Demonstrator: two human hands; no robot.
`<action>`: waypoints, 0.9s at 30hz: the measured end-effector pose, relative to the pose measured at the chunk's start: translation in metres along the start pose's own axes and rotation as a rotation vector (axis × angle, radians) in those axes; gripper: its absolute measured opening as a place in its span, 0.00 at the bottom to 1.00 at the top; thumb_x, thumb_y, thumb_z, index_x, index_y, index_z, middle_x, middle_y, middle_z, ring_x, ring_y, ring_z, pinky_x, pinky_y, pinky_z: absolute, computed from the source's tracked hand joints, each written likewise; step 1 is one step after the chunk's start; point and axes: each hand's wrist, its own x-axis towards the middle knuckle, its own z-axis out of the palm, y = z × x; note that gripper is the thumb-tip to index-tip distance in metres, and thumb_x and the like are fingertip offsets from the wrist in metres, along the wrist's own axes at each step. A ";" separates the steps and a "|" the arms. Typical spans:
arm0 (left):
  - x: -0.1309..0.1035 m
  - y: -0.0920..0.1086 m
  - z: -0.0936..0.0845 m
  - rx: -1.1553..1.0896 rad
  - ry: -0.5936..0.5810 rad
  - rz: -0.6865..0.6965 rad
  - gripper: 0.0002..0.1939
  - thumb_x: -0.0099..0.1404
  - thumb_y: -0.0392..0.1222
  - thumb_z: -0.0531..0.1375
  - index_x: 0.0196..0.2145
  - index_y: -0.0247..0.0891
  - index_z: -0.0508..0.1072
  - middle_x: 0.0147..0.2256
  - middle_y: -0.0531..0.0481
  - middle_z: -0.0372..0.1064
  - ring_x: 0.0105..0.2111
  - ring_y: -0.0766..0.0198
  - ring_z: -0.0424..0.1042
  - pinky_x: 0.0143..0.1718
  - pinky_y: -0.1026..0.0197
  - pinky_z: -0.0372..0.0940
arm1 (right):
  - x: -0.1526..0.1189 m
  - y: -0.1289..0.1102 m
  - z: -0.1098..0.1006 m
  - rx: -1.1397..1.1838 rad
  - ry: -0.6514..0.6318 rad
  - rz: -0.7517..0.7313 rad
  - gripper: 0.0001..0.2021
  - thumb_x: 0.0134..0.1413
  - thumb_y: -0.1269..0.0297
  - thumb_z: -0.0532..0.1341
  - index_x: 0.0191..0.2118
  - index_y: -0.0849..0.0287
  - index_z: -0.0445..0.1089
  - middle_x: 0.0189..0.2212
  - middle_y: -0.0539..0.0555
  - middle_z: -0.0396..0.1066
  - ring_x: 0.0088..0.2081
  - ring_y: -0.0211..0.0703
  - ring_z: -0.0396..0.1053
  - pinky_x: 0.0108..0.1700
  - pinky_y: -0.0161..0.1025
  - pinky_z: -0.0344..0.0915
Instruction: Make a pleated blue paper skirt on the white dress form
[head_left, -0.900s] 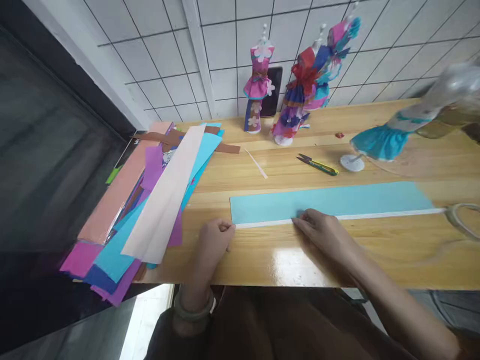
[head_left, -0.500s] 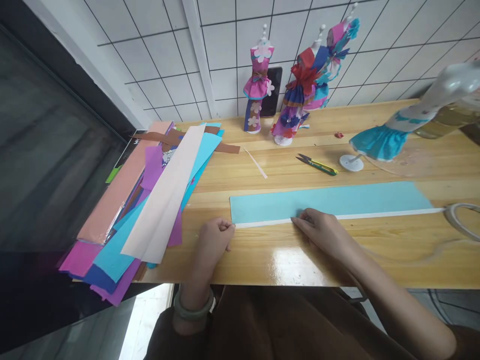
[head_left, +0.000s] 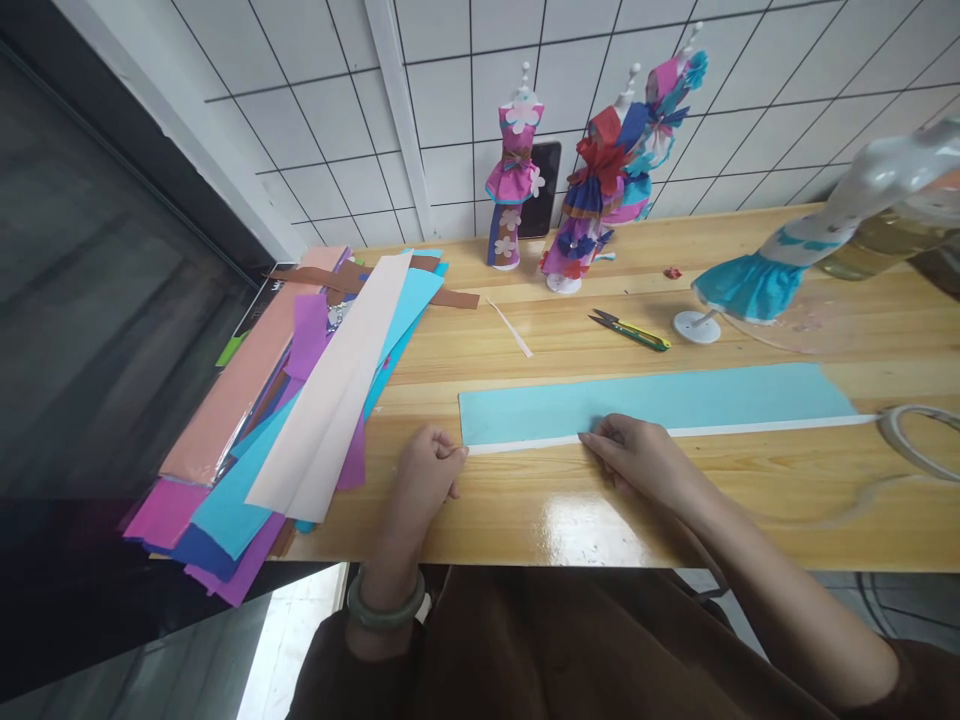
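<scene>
Very little has changed since the earlier pictures: both hands stay almost in the same places, and only the whole view has shifted slightly. The work therefore seems to be at a moment of holding and aligning, not of big movement.

The blue strip (head_left: 712,395) lies flat on the near part of the table (head_left: 495,520), in front of the person. The white tape (head_left: 772,428) runs along its near edge and continues past its right end to the roll (head_left: 919,440), which is a thin pale ring. The left hand (head_left: 429,465) has its fingers curled, with thumb and forefinger pinching the tape's end at the strip's near left corner. The right hand (head_left: 630,452) pinches the tape farther right, at the same edge; its other fingers are folded in.

The strip looks matte and smooth, long and narrow, with a slanted right end. The table is glossy wood with visible grain. On the left, the paper pile (head_left: 330,400) mixes flat sheets and strips of several colours. At the far right, a white mannequin (head_left: 847,215) wears a gathered blue skirt (head_left: 752,283), which looks softly creased.
</scene>
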 end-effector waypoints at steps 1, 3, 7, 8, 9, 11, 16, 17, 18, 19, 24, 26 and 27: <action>0.000 -0.001 0.000 -0.007 -0.003 0.000 0.09 0.56 0.42 0.58 0.29 0.40 0.58 0.17 0.63 0.57 0.12 0.72 0.62 0.14 0.68 0.53 | 0.000 0.000 0.000 0.001 0.003 -0.003 0.13 0.54 0.54 0.54 0.24 0.56 0.60 0.16 0.48 0.69 0.17 0.37 0.65 0.27 0.35 0.59; 0.000 -0.001 0.000 -0.022 -0.006 0.000 0.09 0.56 0.42 0.57 0.29 0.40 0.58 0.18 0.63 0.57 0.12 0.72 0.62 0.13 0.68 0.53 | -0.001 -0.001 0.000 0.003 0.001 -0.002 0.13 0.54 0.55 0.54 0.24 0.56 0.61 0.15 0.48 0.68 0.18 0.38 0.66 0.27 0.35 0.60; -0.001 -0.002 -0.001 -0.058 -0.010 0.000 0.08 0.56 0.40 0.56 0.30 0.40 0.58 0.17 0.63 0.57 0.11 0.71 0.61 0.12 0.68 0.53 | -0.002 -0.003 -0.002 0.020 -0.016 0.005 0.13 0.55 0.55 0.54 0.24 0.56 0.61 0.14 0.48 0.69 0.18 0.39 0.67 0.28 0.35 0.60; -0.001 -0.003 -0.001 -0.070 -0.002 0.004 0.08 0.56 0.40 0.56 0.31 0.40 0.58 0.17 0.63 0.57 0.11 0.71 0.61 0.12 0.68 0.53 | -0.003 -0.003 -0.002 0.024 -0.019 0.004 0.13 0.55 0.55 0.54 0.24 0.56 0.61 0.14 0.48 0.69 0.18 0.38 0.67 0.28 0.34 0.60; -0.001 -0.004 -0.001 -0.082 0.008 0.010 0.08 0.56 0.40 0.56 0.32 0.41 0.58 0.17 0.63 0.57 0.11 0.70 0.61 0.12 0.68 0.53 | -0.003 -0.003 -0.002 0.026 -0.023 0.002 0.13 0.55 0.55 0.54 0.25 0.56 0.61 0.14 0.48 0.69 0.18 0.38 0.67 0.28 0.34 0.60; -0.003 -0.006 -0.001 -0.101 0.033 0.015 0.08 0.58 0.41 0.55 0.33 0.41 0.58 0.17 0.64 0.57 0.11 0.69 0.62 0.12 0.68 0.53 | -0.003 -0.004 -0.002 0.033 -0.030 0.004 0.12 0.55 0.56 0.54 0.25 0.56 0.61 0.13 0.47 0.68 0.17 0.38 0.67 0.28 0.34 0.60; -0.015 0.001 0.015 0.023 0.187 0.165 0.06 0.63 0.42 0.51 0.39 0.40 0.62 0.20 0.58 0.63 0.16 0.66 0.66 0.20 0.63 0.62 | -0.004 -0.005 -0.003 0.012 -0.012 -0.010 0.11 0.54 0.57 0.54 0.25 0.56 0.61 0.14 0.48 0.68 0.18 0.39 0.67 0.29 0.34 0.59; -0.019 0.005 0.022 0.100 0.224 0.249 0.07 0.64 0.42 0.51 0.39 0.39 0.63 0.23 0.55 0.67 0.20 0.65 0.69 0.24 0.61 0.65 | -0.004 -0.005 -0.004 0.005 -0.006 -0.018 0.11 0.54 0.57 0.54 0.25 0.56 0.61 0.14 0.48 0.68 0.18 0.39 0.67 0.28 0.34 0.59; -0.023 0.010 0.030 0.194 0.261 0.364 0.07 0.64 0.40 0.52 0.39 0.39 0.65 0.27 0.51 0.71 0.27 0.62 0.72 0.30 0.58 0.67 | -0.004 -0.005 -0.004 0.002 -0.001 -0.026 0.11 0.54 0.57 0.54 0.24 0.56 0.61 0.14 0.48 0.68 0.18 0.39 0.66 0.28 0.35 0.58; -0.027 0.015 0.040 0.296 0.241 0.506 0.08 0.64 0.38 0.52 0.40 0.38 0.67 0.32 0.48 0.73 0.35 0.59 0.73 0.37 0.56 0.68 | -0.004 -0.005 -0.004 0.002 -0.001 -0.034 0.11 0.54 0.57 0.54 0.24 0.56 0.61 0.14 0.48 0.68 0.18 0.39 0.66 0.28 0.35 0.58; -0.037 0.030 0.089 0.594 0.044 0.977 0.17 0.66 0.35 0.51 0.52 0.32 0.64 0.51 0.42 0.68 0.54 0.57 0.63 0.54 0.55 0.62 | -0.004 -0.005 -0.004 0.019 -0.013 -0.060 0.10 0.54 0.58 0.53 0.26 0.56 0.63 0.14 0.48 0.68 0.18 0.40 0.66 0.28 0.35 0.59; -0.037 0.029 0.103 0.689 0.050 0.995 0.17 0.65 0.33 0.51 0.52 0.31 0.64 0.53 0.42 0.67 0.56 0.58 0.62 0.56 0.55 0.62 | -0.004 -0.005 -0.004 0.022 -0.011 -0.064 0.10 0.54 0.58 0.53 0.26 0.56 0.62 0.14 0.48 0.68 0.19 0.40 0.66 0.28 0.35 0.59; -0.036 0.027 0.108 0.723 0.058 0.990 0.17 0.65 0.32 0.51 0.52 0.31 0.64 0.53 0.42 0.67 0.56 0.58 0.62 0.56 0.55 0.62 | -0.004 -0.004 -0.004 0.020 -0.006 -0.068 0.10 0.54 0.58 0.53 0.26 0.56 0.62 0.14 0.48 0.68 0.19 0.40 0.66 0.29 0.35 0.59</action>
